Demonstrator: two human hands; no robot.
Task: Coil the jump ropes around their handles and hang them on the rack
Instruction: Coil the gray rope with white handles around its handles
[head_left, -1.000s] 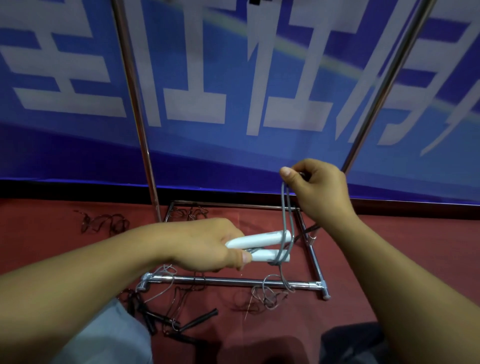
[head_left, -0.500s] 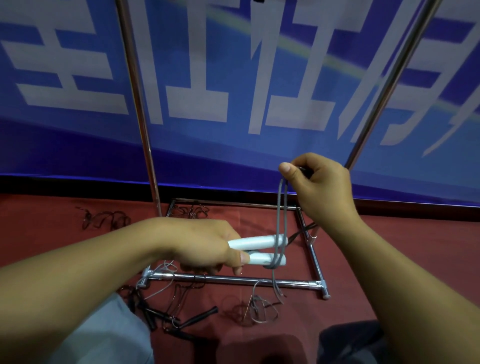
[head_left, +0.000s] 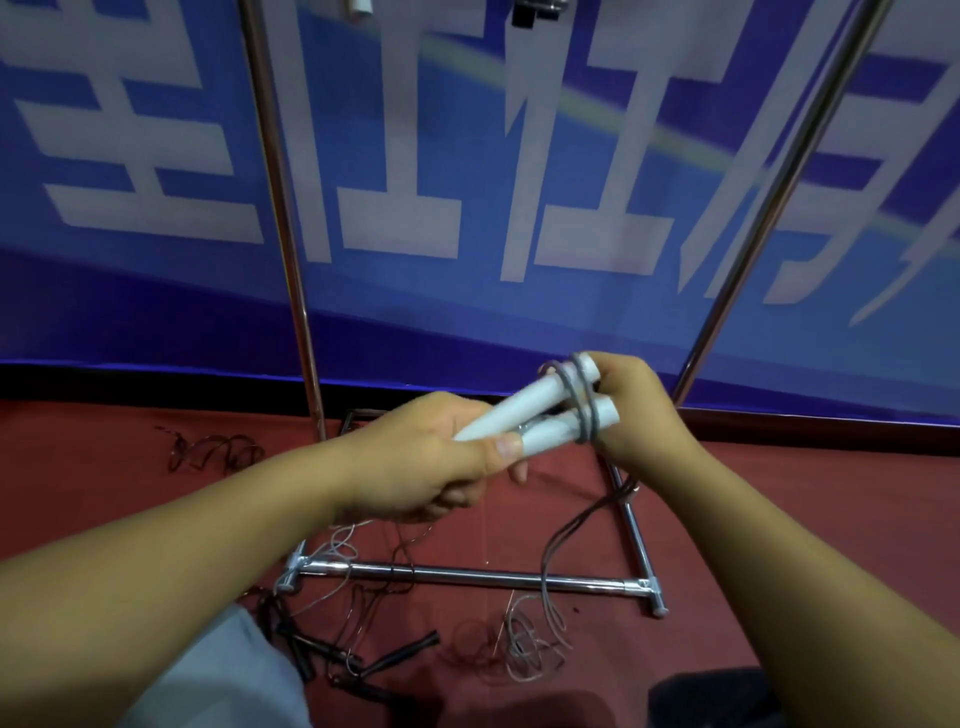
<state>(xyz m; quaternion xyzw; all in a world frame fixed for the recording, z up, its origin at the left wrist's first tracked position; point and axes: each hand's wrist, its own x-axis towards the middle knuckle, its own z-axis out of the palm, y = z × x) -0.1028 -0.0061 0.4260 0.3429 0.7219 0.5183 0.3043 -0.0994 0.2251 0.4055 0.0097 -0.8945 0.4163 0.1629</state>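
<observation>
Rope handles: two white handles (head_left: 524, 415) lay side by side at the centre of the frame, held above the floor.
Cord: grey cord (head_left: 582, 400) looped a few turns around the handles' far ends; the loose remainder (head_left: 550, 561) trailed down to a tangle on the red floor (head_left: 779, 493) at lower centre.
Left hand: the left hand (head_left: 431, 462) gripped the near ends of both handles, thumb pressed on top.
Right hand: the right hand (head_left: 634, 410) was curled at the far ends, apparently pinching the cord there.
Progress: winding looked barely begun; most cord remained loose and hanging was not yet done.
Rack: the chrome rack (head_left: 467, 577) stood behind, its base on the floor.
Other ropes: dark ropes (head_left: 363, 660) lay uncoiled at lower left.
</observation>
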